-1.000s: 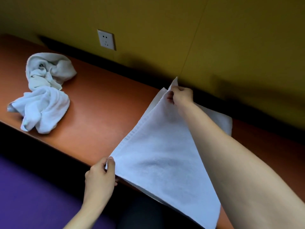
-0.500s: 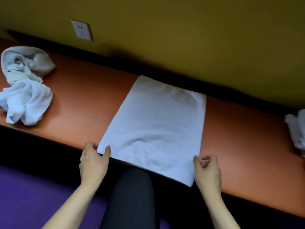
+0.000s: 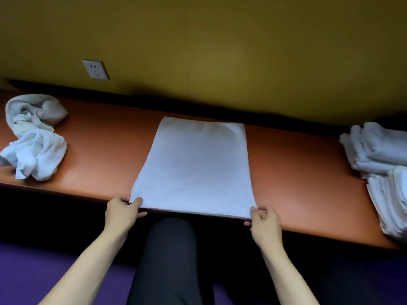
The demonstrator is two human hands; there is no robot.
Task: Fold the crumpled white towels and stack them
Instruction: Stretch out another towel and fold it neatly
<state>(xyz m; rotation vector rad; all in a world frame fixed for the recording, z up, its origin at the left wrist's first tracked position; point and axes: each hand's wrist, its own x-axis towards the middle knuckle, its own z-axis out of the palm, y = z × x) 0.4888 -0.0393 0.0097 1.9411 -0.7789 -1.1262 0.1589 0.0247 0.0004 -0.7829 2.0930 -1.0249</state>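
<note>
A white towel (image 3: 196,168), folded once, lies flat across the middle of the orange shelf (image 3: 297,172), its near edge at the shelf's front rim. My left hand (image 3: 122,211) pinches its near left corner. My right hand (image 3: 265,221) pinches its near right corner. Two crumpled white towels (image 3: 33,137) sit in a heap at the far left of the shelf. A stack of folded white towels (image 3: 383,164) stands at the right end, partly cut off by the frame edge.
A yellow wall runs close behind the shelf, with a white socket (image 3: 95,69) at the left. My dark-clad knee (image 3: 171,249) is under the shelf's front edge, over a purple floor (image 3: 33,271).
My right hand let go of the far corner and came down to the near right corner. The towel now lies flat and squared to the shelf. The view has swung right, showing the folded stack.
</note>
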